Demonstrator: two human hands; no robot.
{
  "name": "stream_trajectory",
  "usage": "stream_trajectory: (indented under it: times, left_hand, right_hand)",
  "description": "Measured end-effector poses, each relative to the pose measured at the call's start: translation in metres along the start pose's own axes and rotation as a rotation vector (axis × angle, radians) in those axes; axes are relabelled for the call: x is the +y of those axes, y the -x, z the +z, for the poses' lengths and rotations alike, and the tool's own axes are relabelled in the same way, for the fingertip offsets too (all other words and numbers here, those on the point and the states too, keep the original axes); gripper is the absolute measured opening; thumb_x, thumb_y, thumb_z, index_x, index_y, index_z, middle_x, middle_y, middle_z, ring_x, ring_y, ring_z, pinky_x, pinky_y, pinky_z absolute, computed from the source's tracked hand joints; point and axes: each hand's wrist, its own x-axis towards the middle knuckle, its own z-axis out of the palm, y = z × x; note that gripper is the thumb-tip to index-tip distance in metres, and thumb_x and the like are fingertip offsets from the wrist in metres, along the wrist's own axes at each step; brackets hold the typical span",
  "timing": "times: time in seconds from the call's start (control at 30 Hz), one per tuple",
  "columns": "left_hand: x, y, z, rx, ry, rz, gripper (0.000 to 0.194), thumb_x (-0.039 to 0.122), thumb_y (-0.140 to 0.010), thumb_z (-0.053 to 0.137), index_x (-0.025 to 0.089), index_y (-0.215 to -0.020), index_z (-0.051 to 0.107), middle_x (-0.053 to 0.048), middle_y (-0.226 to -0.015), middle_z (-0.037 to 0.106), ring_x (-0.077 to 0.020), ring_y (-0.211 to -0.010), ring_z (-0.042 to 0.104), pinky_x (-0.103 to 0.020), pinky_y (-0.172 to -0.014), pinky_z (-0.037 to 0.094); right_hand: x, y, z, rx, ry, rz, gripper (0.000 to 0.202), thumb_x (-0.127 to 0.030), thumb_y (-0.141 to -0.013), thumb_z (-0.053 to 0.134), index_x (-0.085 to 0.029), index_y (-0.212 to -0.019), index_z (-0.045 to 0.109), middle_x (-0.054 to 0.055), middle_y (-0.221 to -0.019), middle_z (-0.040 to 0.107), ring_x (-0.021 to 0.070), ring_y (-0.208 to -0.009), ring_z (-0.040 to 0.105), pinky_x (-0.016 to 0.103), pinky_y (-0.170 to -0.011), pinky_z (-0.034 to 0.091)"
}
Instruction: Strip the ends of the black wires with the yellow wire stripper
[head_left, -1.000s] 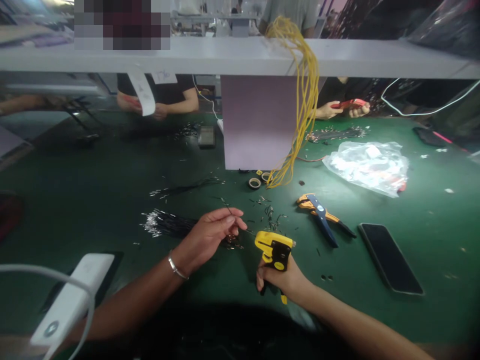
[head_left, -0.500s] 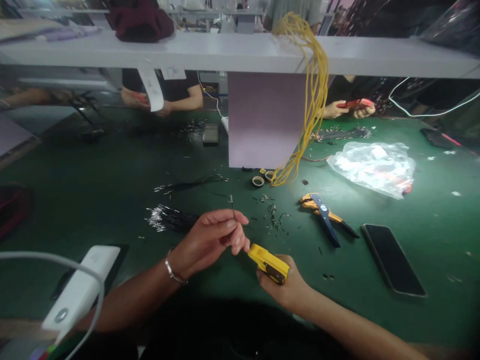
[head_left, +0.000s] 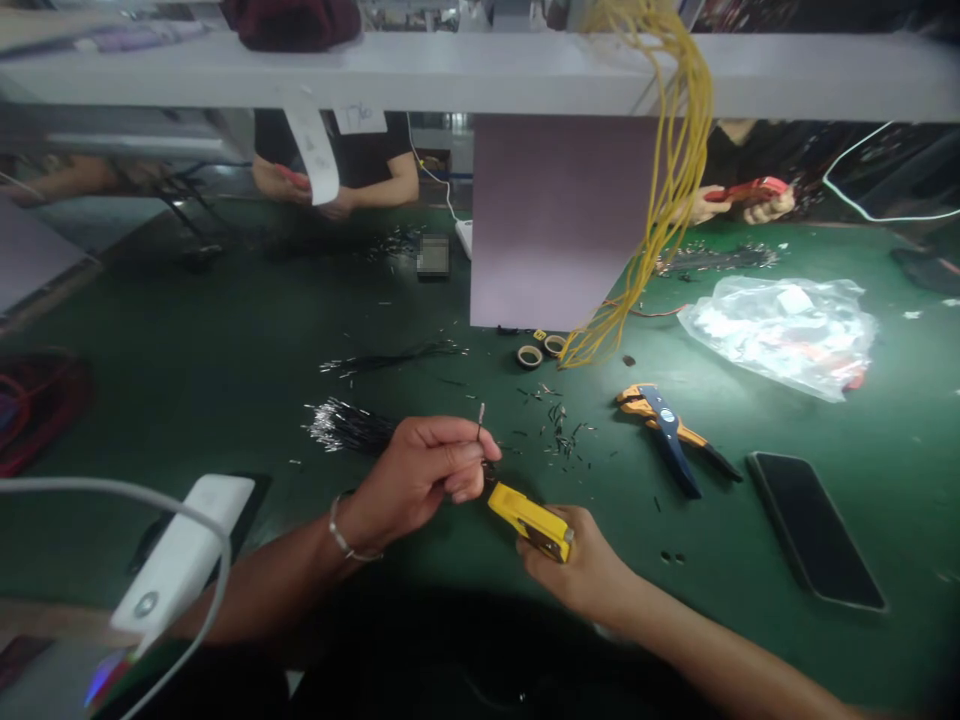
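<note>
My left hand [head_left: 439, 462] pinches a short black wire [head_left: 480, 425] between thumb and forefinger, its pale tip pointing up. My right hand [head_left: 581, 560] is wrapped round a yellow hand tool [head_left: 529, 518], whose dark nose lies close by the left fingertips. The kind of tool is hard to make out. Behind my left hand lies a bundle of black wires [head_left: 349, 425] with silvery ends, and beyond it a thinner bunch of wires [head_left: 397, 357]. Small dark offcuts [head_left: 561, 425] are scattered on the green table [head_left: 247, 330] past my fingers.
On the right lie a wire stripper [head_left: 667, 430], a phone [head_left: 816, 530] and a clear plastic bag [head_left: 784, 325]. Yellow wires [head_left: 664, 220] hang from the shelf [head_left: 450, 80] near two tape rolls [head_left: 529, 357]. A white device [head_left: 184, 550] sits at left. Two people work opposite, holding red tools.
The view has shifted, so the table's things sit farther right. The yellow tool has drawn nearer my left fingers, its dark nose now showing. The wire stays pinched.
</note>
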Motion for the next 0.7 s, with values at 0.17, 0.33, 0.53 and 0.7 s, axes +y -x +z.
stream_trajectory:
  times: [0.17,0.33,0.53,0.7]
  left_hand:
    - [-0.003,-0.008,-0.002,0.037,-0.002,-0.043,0.008,0.02,-0.075,0.067,0.012,-0.074,0.07,0.007,-0.042,0.037,-0.0065,-0.042,0.036,-0.024,-0.046,0.029]
    - [-0.003,0.01,0.011,0.024,-0.114,0.014,0.011,0.02,-0.079,0.064,0.013,-0.076,0.072,0.004,-0.047,0.046,-0.0072,-0.045,0.04,-0.025,-0.049,0.033]
    - [0.0,0.005,0.007,0.083,-0.078,0.054,0.01,0.02,-0.078,0.065,0.013,-0.075,0.072,0.005,-0.045,0.044,-0.0065,-0.043,0.038,-0.025,-0.048,0.031]
    - [0.001,-0.008,-0.002,0.082,-0.017,0.001,0.008,0.019,-0.074,0.068,0.012,-0.072,0.071,0.005,-0.043,0.042,-0.0064,-0.041,0.037,-0.024,-0.045,0.029]
  right_hand:
    - [-0.004,-0.005,-0.004,-0.028,-0.06,0.064,0.019,-0.02,-0.071,0.053,-0.02,-0.059,0.037,-0.006,-0.054,0.032,0.0075,-0.05,0.029,0.021,-0.044,0.026]
    - [-0.006,-0.005,-0.006,-0.031,-0.092,0.06,0.017,-0.02,-0.07,0.052,-0.02,-0.06,0.039,-0.007,-0.054,0.032,0.0072,-0.049,0.028,0.021,-0.044,0.026]
    - [-0.004,-0.002,-0.001,-0.028,-0.065,0.014,0.021,-0.019,-0.069,0.052,-0.021,-0.058,0.035,-0.007,-0.053,0.032,0.0072,-0.048,0.028,0.021,-0.043,0.025]
    - [-0.004,-0.003,0.0,-0.018,-0.011,0.03,0.022,-0.02,-0.069,0.053,-0.021,-0.057,0.034,-0.006,-0.053,0.032,0.0076,-0.048,0.029,0.021,-0.043,0.025]
